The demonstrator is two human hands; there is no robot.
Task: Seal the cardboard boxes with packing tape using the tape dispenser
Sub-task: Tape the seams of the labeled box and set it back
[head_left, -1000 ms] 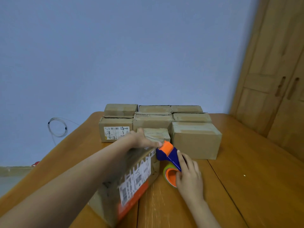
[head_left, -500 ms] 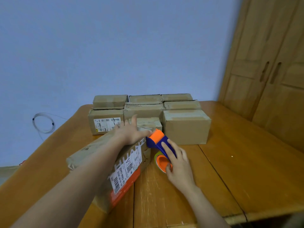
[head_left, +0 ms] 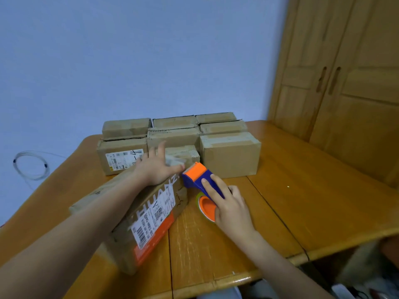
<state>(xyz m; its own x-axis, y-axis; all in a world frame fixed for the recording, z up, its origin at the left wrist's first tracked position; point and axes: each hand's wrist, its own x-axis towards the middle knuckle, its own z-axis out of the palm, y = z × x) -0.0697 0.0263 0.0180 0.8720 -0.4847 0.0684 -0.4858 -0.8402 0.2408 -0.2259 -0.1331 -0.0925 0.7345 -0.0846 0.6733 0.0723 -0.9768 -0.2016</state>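
Note:
A long cardboard box (head_left: 149, 221) with a white label and an orange stripe lies diagonally on the wooden table (head_left: 302, 190). My left hand (head_left: 157, 169) presses flat on the box's far end, fingers spread over a strip of clear tape. My right hand (head_left: 228, 203) grips the blue and orange tape dispenser (head_left: 198, 175), whose orange head touches the box's far top corner. The tape roll (head_left: 206, 207) sits below the handle, partly hidden by my fingers.
Several smaller cardboard boxes (head_left: 228, 154) stand in rows behind the long box, near the wall. A wooden wardrobe (head_left: 345, 83) rises at the right. A coiled cable (head_left: 30, 167) hangs off the table's left side. The table's front edge is close to me.
My view has tilted down and shifted, so everything sits lower and further left. My left hand's fingers have spread flatter on the box end. The dispenser stays at the box's far corner.

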